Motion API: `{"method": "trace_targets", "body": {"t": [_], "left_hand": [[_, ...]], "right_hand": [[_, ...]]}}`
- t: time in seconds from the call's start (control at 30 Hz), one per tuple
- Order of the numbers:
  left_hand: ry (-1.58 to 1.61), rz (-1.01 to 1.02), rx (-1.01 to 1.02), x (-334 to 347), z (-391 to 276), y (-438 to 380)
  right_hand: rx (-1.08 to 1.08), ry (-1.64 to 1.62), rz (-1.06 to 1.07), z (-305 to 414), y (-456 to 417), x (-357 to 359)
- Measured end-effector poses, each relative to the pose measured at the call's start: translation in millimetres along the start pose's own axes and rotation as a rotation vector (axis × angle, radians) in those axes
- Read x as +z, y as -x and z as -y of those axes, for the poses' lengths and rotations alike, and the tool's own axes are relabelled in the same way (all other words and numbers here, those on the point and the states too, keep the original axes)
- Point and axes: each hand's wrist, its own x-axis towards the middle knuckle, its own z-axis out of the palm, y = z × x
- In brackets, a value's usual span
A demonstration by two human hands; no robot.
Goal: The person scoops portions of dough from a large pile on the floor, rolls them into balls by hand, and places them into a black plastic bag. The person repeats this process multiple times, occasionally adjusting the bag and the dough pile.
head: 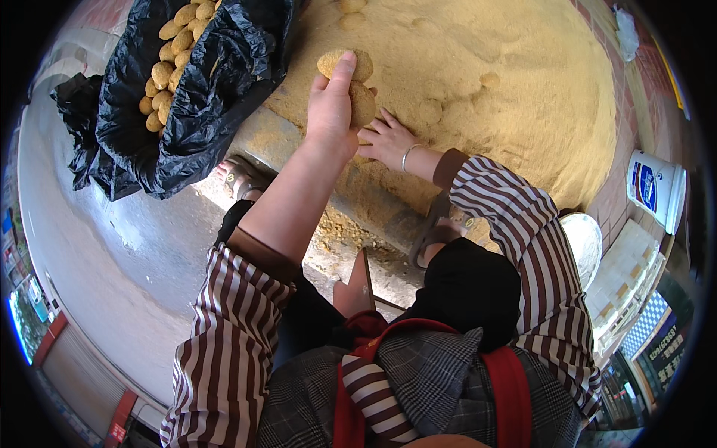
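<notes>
My left hand (331, 109) is closed around at least two egg-shaped pieces (363, 105) coated in yellow-brown powder. My thumb presses across the upper one, and fingers behind them are partly hidden. Fingers spread, my right hand (394, 144) rests on the near edge of a broad heap of yellow-brown powder (521, 123). Something rounded and powdery may lie beneath its fingertips; I cannot tell. More rounded lumps (489, 79) sit half-buried in the heap. Up left, a container lined with a black plastic bag (235, 61) holds several coated egg-shaped pieces (182, 40).
My sandalled feet (238, 176) stand by the heap's near edge, beside a grey ledge (381, 210). To the right are a white bucket (652, 187) with a printed label, a round pale object (582, 246) and a white crate (622, 274). Smooth grey floor (123, 241) extends left.
</notes>
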Motion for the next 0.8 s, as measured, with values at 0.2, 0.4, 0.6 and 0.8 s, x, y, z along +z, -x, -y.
{"method": "trace_targets", "body": {"t": [0.2, 0.4, 0.6, 0.8], "left_hand": [[0.005, -0.009, -0.016, -2.6, -1.9, 2.1], [0.051, -0.018, -0.027, -6.6, -7.4, 3.9], [0.07, -0.019, -0.017, -6.4, -8.4, 2.6], [0.034, -0.019, -0.087, -5.9, -2.0, 0.2]], "right_hand": [[0.243, -0.108, 0.477, -41.5, -20.3, -17.2], [0.786, -0.164, 0.203, -115.7, -30.9, -41.0], [0.512, -0.225, -0.044, -95.2, -23.9, -19.7], [0.33, -0.12, 0.35, -67.5, -30.4, -18.0]]}}
